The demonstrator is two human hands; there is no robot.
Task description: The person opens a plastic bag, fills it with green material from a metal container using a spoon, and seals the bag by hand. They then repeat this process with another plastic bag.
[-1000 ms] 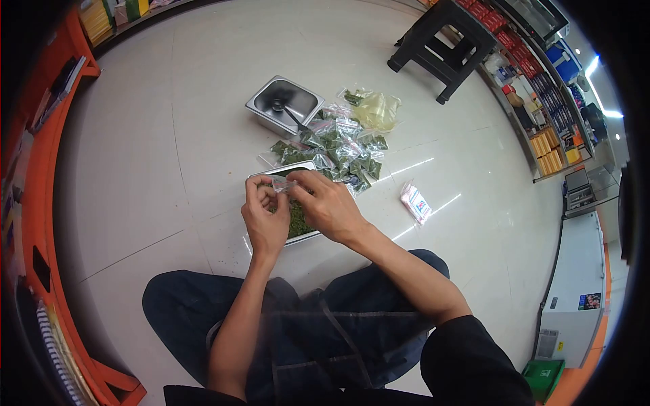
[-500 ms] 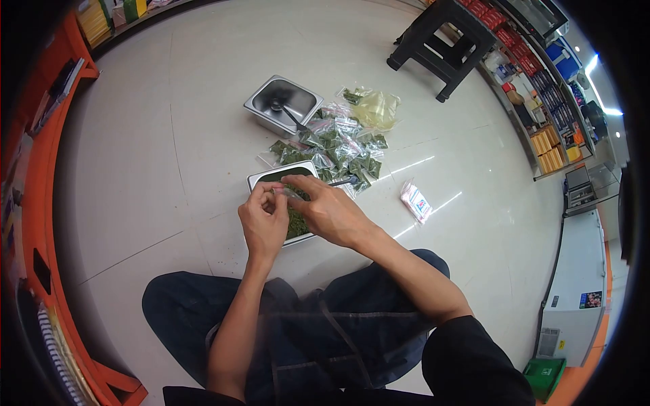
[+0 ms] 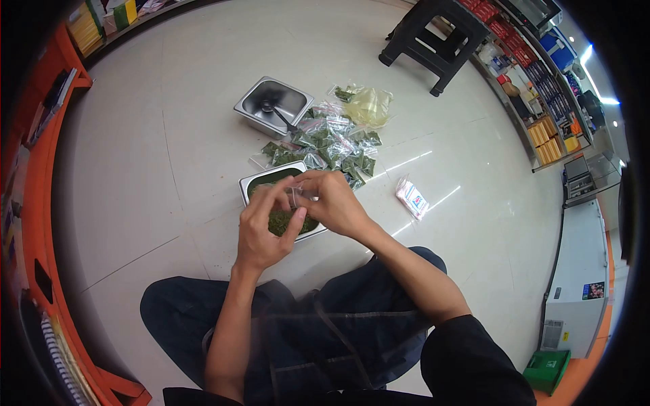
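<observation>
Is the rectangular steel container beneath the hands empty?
No: the rectangular steel container holds loose dark-green flakes, visible beside the left hand and right hand. Both hide part, so how full, cannot tell.

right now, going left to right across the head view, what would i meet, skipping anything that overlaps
Orange shelf, left hand, right hand, white printed packet on the floor, white appliance.

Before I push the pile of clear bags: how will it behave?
The pile of bags would probably be floppy: the plastic looks thin and creased. It may spread apart, since the bags overlap loosely, and likely slide easily on the glossy floor.
</observation>
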